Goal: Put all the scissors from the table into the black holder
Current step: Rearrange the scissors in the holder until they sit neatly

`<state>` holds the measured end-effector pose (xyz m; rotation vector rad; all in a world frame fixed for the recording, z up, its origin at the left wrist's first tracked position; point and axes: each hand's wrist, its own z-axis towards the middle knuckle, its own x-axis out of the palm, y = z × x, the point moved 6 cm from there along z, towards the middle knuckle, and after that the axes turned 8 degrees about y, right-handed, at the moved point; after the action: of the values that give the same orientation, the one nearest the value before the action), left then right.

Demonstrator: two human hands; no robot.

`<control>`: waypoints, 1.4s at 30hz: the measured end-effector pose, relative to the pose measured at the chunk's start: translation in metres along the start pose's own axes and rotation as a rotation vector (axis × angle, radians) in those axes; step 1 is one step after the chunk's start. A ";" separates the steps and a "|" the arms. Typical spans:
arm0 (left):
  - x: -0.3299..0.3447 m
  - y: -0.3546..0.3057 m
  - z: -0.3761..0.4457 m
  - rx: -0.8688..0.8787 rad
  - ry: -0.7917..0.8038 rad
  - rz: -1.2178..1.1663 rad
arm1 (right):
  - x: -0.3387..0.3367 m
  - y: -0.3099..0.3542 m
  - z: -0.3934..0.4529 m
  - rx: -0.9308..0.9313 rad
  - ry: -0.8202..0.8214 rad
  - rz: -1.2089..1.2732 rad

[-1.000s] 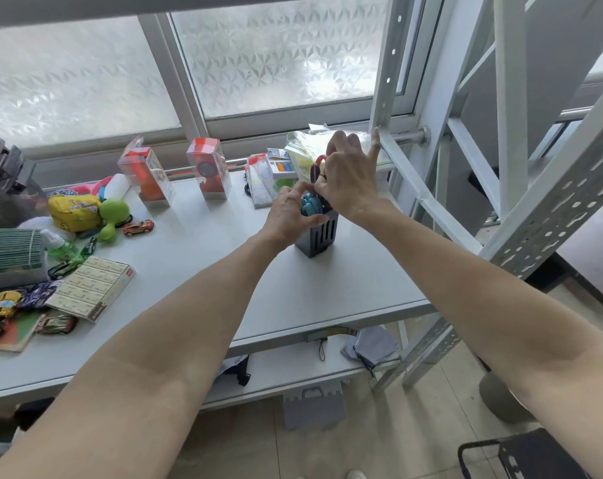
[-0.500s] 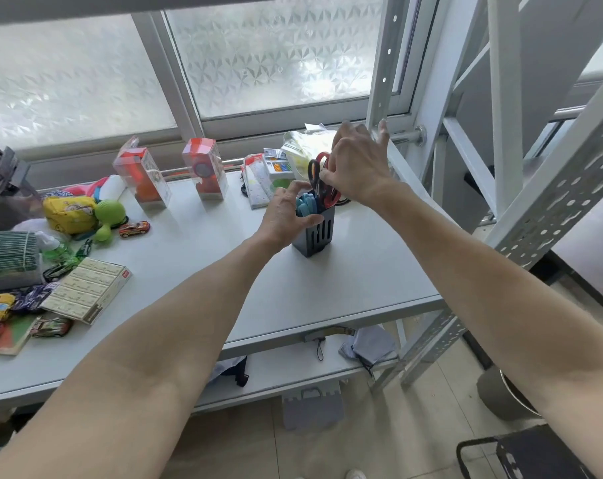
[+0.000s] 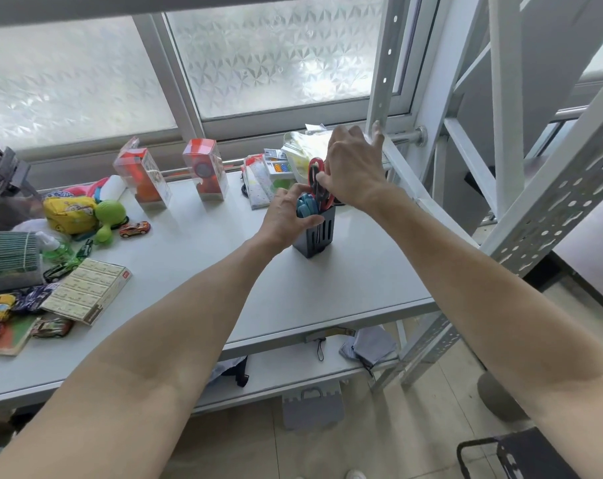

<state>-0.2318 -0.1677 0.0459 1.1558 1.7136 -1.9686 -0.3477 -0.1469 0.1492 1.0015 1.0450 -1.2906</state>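
Note:
The black slotted holder [image 3: 319, 235] stands upright on the grey table [image 3: 345, 285], right of centre. Blue-handled scissors [image 3: 306, 205] sit in it, handles up. My left hand [image 3: 286, 219] wraps around the holder's left side and rim. My right hand [image 3: 352, 167] pinches the red-handled scissors [image 3: 316, 181] by the handles just above the holder, their blades pointing down into it. The lower part of the blades is hidden inside the holder.
Boxed toys [image 3: 143, 179] and packets [image 3: 258, 184] line the back edge by the window. Toy cars [image 3: 134, 229], a green plush [image 3: 108, 216] and a flat box [image 3: 86, 295] crowd the left. A perforated metal rack post [image 3: 548, 205] rises at the right.
My right hand has lifted slightly and drawn back, uncovering the red-handled scissors standing in the holder. My left hand has kept its grip on the holder.

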 end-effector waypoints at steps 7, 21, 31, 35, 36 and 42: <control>0.000 -0.005 -0.002 -0.001 0.000 -0.035 | 0.008 0.010 -0.010 -0.074 0.041 -0.209; 0.009 0.006 0.009 -0.020 0.040 0.065 | 0.001 -0.004 -0.005 0.036 -0.165 0.130; 0.005 -0.003 0.005 0.010 -0.054 0.057 | 0.024 -0.008 -0.028 0.004 -0.149 0.088; 0.003 -0.009 0.001 0.038 -0.063 0.035 | 0.019 -0.009 -0.020 -0.028 -0.100 0.017; 0.002 -0.009 0.000 0.040 -0.066 0.043 | 0.017 -0.011 -0.018 -0.038 -0.110 0.021; 0.004 -0.007 0.001 0.066 -0.035 0.122 | 0.026 -0.025 -0.004 -0.082 0.097 0.317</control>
<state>-0.2395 -0.1659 0.0476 1.2101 1.5338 -1.9730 -0.3724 -0.1508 0.1228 1.1248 0.9592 -0.9416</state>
